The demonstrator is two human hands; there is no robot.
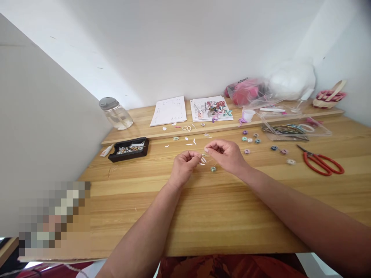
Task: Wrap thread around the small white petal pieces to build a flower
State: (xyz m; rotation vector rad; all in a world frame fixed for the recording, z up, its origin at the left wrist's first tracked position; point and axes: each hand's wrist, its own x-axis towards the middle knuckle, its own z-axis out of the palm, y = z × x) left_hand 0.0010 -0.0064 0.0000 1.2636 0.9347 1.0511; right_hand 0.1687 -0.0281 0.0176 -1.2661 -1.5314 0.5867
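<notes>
The left hand (187, 164) was closed in a pinch, thumb against forefinger, with hold of small, slim, white petal-shaped pieces (202, 161) that stuck out from its fingertips toward the right. The right hand (227, 154) was just beside it and slightly higher, apart from it, its thumb and forefinger brought together and the other fingers curled; anything between those tips was too fine to tell. Both hands were over the middle of a pale, wood-grained tabletop (232, 227).

A small round bobbin with green thread (213, 169) lay on the wood just below the gap between the hands. Beyond them were scattered loose white leaf-shaped cutouts (190, 143), near a low raised wooden ledge (139, 117). On that ledge lay two stacks of white paper, the left one (169, 111) marked with writing, the right one (195, 116) partly covered by colourful flower-like ornaments (217, 111).

To the left stood a black rectangular tray (129, 156) of silver and gold beads (127, 150), with a small white tube (107, 150) just beside it. To the right, more small thread bobbins (257, 141) lay spread about, and farther right were scissors with red looped handles (319, 164), near a clear plastic box (321, 131).
</notes>
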